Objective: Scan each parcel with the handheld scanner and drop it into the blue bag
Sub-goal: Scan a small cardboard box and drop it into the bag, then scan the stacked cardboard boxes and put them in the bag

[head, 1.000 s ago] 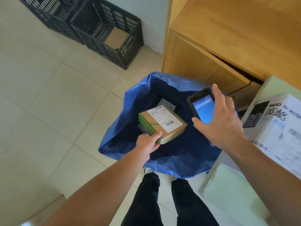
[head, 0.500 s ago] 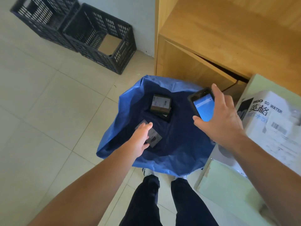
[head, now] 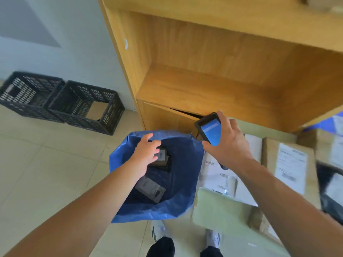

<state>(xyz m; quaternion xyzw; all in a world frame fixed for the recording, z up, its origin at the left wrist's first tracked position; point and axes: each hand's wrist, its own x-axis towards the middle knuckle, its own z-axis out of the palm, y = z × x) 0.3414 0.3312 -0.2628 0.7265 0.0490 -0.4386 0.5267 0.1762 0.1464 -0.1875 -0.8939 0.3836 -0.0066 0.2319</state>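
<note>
The blue bag (head: 178, 210) stands open on the floor in front of my feet. Inside it lie a dark parcel with a label (head: 163, 160) and a grey parcel (head: 151, 188). My left hand (head: 146, 153) hovers over the bag's mouth, fingers spread, holding nothing. My right hand (head: 225, 145) is above the bag's right rim and grips the handheld scanner (head: 210, 129), a black device with a lit blue screen. More parcels wait on the right: a white printed one (head: 217, 175), a brown labelled box (head: 289, 164) and a pale green one (head: 220, 214).
A wooden shelf unit (head: 213, 86) rises right behind the bag. Two black plastic crates (head: 61, 101) stand against the wall at the left. Pale floor tiles (head: 46, 167) spread to the left of the bag. A dark parcel (head: 330, 188) shows at the right edge.
My left hand let the labelled brown-and-green box go into the bag and has risen, now open. The view tilted up, showing the shelf. The right hand kept holding the scanner.
</note>
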